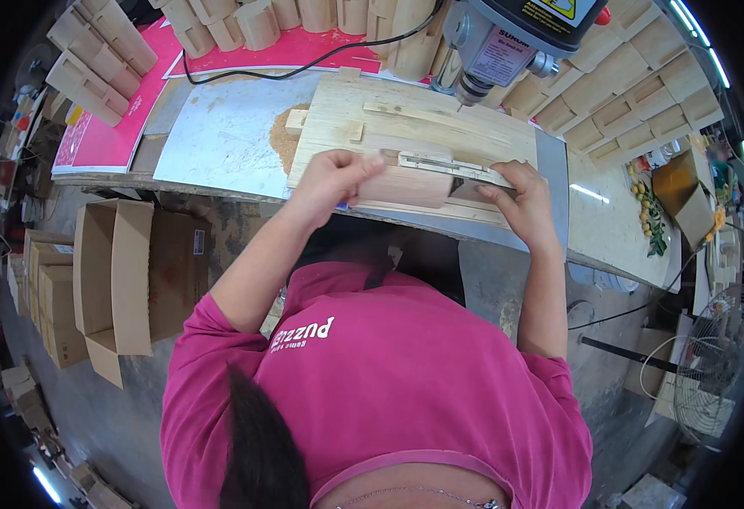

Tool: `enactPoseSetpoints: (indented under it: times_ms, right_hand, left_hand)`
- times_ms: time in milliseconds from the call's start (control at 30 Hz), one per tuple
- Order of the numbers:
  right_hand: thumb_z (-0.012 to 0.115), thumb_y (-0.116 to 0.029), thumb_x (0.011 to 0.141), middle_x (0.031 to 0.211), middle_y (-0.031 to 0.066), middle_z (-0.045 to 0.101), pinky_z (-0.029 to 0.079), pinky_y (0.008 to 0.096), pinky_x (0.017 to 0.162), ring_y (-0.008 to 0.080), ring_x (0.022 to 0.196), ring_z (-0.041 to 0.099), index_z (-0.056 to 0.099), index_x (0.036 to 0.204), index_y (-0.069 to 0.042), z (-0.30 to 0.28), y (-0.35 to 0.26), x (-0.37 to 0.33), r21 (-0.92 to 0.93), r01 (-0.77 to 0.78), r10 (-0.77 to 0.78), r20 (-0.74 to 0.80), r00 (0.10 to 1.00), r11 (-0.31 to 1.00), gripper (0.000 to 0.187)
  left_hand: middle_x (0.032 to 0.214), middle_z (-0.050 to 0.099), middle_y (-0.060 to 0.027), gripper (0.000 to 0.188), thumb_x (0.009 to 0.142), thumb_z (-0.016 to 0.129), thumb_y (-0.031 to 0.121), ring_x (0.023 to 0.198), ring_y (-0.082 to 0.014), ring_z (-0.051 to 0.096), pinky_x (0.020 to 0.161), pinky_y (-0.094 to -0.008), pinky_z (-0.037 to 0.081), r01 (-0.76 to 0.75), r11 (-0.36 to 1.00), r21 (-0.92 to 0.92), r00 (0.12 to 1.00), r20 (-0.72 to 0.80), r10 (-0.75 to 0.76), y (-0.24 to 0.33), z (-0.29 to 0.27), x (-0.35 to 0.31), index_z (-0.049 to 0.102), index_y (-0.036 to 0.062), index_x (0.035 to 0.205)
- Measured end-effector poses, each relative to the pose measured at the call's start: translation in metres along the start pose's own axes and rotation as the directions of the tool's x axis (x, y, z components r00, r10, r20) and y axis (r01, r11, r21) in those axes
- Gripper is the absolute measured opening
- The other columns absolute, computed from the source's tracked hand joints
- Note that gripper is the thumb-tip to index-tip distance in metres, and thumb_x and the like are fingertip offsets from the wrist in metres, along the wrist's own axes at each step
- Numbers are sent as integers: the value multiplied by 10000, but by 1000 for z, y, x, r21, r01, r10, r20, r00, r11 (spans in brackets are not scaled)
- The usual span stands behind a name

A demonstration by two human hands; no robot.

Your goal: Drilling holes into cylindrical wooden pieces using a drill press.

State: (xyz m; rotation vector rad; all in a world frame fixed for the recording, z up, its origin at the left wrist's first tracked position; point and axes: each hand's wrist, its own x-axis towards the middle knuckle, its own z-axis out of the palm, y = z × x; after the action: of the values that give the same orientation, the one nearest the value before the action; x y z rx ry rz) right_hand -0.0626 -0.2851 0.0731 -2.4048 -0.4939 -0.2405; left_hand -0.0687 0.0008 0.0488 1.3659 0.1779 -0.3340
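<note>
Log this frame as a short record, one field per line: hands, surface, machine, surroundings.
Left hand: holds the left end of a wooden block
Right hand: pinches the right end of a slotted strip, which runs along the block's far side
Surface: pale board, below the block
Machine: drill, beyond the hands
Far right: stacked blocks
Floor, left: open carton
Lower right: fan

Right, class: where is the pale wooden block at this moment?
In the head view, the wooden block is at upper middle, near the front edge of the board, between the left hand and the right hand.
</note>
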Motion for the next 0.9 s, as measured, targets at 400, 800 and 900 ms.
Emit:
enactPoseSetpoints:
  times_ms: [400, 800, 900]
  right_hand:
    - [748, -125, 633, 851, 108, 619, 429, 378, 716, 304, 823, 542, 619, 900, -31, 3, 14, -6, -176, 24, -57, -189, 980, 984, 311]
    - [744, -114, 671, 964, 142, 622, 435, 356, 809, 299, 915, 554, 611, 991, -3, 10, 40, 46, -91, -64, 48, -167, 985, 994, 364]
    - [726, -96, 701, 975, 105, 620, 431, 329, 828, 246, 932, 559, 599, 1029, -10, 11, 33, 49, 76, -73, 83, -135, 987, 994, 362]
  left_hand:
    - [1003, 560, -97, 633, 553, 800, 221, 955, -262, 510, 811, -373, 375, -617, 303, 726, 676, 291, 677, -49, 11, 14, 569, 80, 1125]
    - [851, 577, 15, 569, 546, 797, 294, 918, -197, 499, 836, -386, 263, -534, 247, 809, 698, 256, 669, -35, 6, 78, 617, 143, 1064]
    - [813, 561, 17, 523, 567, 790, 294, 885, -187, 506, 845, -374, 272, -498, 276, 822, 763, 264, 591, -25, -6, 74, 626, 142, 1040]
